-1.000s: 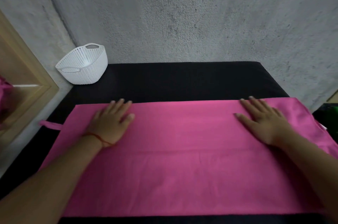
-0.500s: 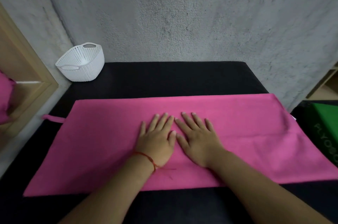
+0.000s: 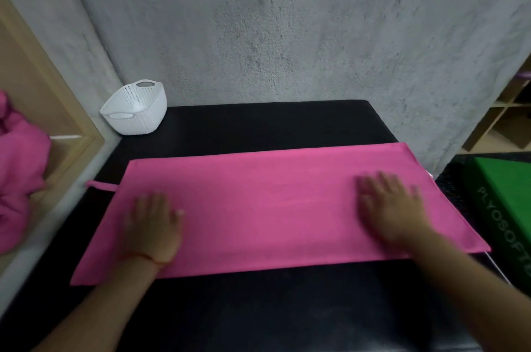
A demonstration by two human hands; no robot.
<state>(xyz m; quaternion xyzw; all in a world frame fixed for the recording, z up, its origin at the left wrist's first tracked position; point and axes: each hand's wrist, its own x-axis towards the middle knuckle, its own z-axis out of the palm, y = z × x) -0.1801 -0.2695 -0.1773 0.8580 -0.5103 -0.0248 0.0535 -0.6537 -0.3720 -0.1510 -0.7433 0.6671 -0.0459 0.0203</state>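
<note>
Smoothing the seemingly once-folded pink towel with left hand and right hand, fingers straight, gripping nothing; likely needing further folds.

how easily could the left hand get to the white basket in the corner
Probably yes: the left hand lies flat on the pink towel, holding nothing, and only towel and black tabletop lie between it and the white basket.
</note>
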